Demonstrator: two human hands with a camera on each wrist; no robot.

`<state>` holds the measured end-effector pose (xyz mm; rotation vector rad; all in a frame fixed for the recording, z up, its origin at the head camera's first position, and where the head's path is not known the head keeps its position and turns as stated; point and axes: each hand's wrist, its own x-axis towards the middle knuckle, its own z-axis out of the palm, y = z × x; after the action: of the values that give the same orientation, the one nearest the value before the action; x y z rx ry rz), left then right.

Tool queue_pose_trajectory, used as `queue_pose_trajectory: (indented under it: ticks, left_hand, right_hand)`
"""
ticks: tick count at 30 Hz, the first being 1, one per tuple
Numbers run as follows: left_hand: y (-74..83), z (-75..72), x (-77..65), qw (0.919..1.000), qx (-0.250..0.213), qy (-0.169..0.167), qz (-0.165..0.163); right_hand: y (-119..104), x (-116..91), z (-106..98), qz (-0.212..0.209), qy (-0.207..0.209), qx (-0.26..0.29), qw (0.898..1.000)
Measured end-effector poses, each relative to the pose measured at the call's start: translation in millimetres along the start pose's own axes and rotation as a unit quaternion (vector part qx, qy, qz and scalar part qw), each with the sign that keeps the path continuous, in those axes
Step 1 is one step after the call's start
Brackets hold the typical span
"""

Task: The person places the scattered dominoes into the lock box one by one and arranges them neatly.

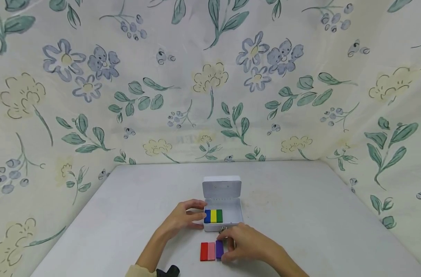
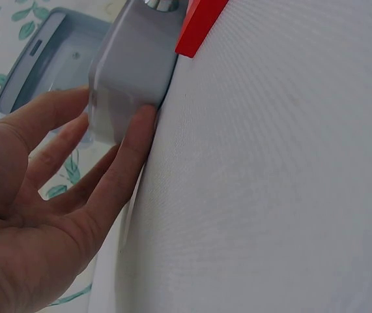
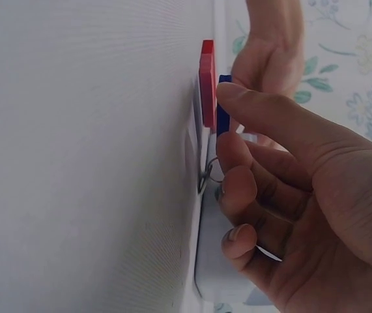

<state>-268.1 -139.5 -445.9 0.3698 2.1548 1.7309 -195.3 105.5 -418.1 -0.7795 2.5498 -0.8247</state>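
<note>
A small white metal box stands on the table with its lid raised. Inside, along its left part, lie a blue block, a yellow block and a green block, side by side. My left hand rests against the box's left side, fingers extended and touching it. In front of the box, my right hand pinches a purple block by its ends between thumb and finger; it looks dark blue in the right wrist view. Just left of it are a red block and a pink block.
A metal key ring hangs at the box's front. The white table reaches back to a flower-patterned cloth, which also rises at both sides. A black object shows beside my left sleeve.
</note>
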Motion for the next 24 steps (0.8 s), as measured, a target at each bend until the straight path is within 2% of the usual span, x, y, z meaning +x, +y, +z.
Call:
queue_pose_trajectory:
  ticks: [9,16,24]
  left_hand:
    - [0.8,-1.9,0.1,1.0000,-0.005,-0.001,0.001]
    - [0.9,-1.4,0.6,1.0000,0.007,0.004,0.002]
    - [0.1,-1.7,0.4,1.0000,-0.004,-0.004,0.000]
  right_hand:
    - [-2.3,1.0,-4.0,-0.013,-0.003,0.005,1.000]
    - [-2.4,0.3,-6.0,-0.013,0.002,0.011,1.000]
    - [-1.8,-0.7,-7.8,-0.010,0.003,0.020,1.000]
